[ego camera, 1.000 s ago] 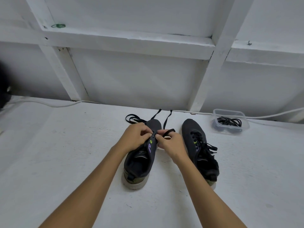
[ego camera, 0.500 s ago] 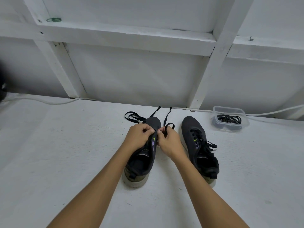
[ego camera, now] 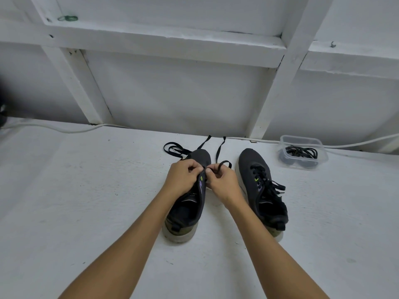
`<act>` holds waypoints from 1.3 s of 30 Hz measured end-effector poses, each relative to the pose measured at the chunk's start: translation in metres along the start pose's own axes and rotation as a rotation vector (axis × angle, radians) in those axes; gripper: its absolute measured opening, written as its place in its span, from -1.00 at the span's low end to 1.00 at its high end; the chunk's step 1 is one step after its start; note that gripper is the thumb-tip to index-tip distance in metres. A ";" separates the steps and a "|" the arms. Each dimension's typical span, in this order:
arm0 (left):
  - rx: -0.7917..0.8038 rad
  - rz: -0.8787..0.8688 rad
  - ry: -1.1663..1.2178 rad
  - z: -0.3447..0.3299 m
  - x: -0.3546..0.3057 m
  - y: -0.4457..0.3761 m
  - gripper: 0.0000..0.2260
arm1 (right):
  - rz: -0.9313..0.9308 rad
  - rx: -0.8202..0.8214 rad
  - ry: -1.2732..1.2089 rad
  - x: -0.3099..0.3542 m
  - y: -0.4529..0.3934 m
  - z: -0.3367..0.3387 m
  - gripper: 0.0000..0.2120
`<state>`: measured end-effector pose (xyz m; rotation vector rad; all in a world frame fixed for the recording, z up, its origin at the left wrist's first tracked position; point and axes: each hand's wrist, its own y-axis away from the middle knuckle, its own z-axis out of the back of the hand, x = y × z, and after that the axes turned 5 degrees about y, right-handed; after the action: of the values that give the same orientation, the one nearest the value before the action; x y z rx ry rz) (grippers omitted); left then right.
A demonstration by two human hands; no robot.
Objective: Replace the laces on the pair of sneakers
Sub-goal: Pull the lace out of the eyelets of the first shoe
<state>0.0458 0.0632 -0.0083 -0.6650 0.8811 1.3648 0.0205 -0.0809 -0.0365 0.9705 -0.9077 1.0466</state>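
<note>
Left sneaker (ego camera: 190,203) is sitting on the white table (ego camera: 86,201), toe pointing at the wall. Left hand (ego camera: 183,175) is gripping its upper, fingers curled. Right hand (ego camera: 222,180) is pinching the black lace (ego camera: 218,152) trailing past the toe. Right sneaker (ego camera: 261,186), laced, is sitting just right of it; clear container (ego camera: 302,152) with 1 lace bundle further right.

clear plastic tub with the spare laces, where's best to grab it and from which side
Grip the clear tub by its rim across the short sides, coming straight down from above: it sits upright and open-topped, with a cable close behind and the laced sneaker to its left.
</note>
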 end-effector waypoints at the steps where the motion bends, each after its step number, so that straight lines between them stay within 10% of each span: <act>1: 0.001 -0.009 -0.006 0.000 0.000 0.000 -0.90 | -0.005 0.004 -0.012 0.001 0.000 0.001 -0.92; 39: -0.021 0.034 0.064 0.000 -0.004 0.004 -0.92 | -0.192 0.009 -0.407 0.009 0.015 0.009 -0.82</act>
<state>0.0420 0.0614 -0.0041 -0.7154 0.9340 1.3911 0.0072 -0.0837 -0.0224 1.2786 -1.1150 0.7013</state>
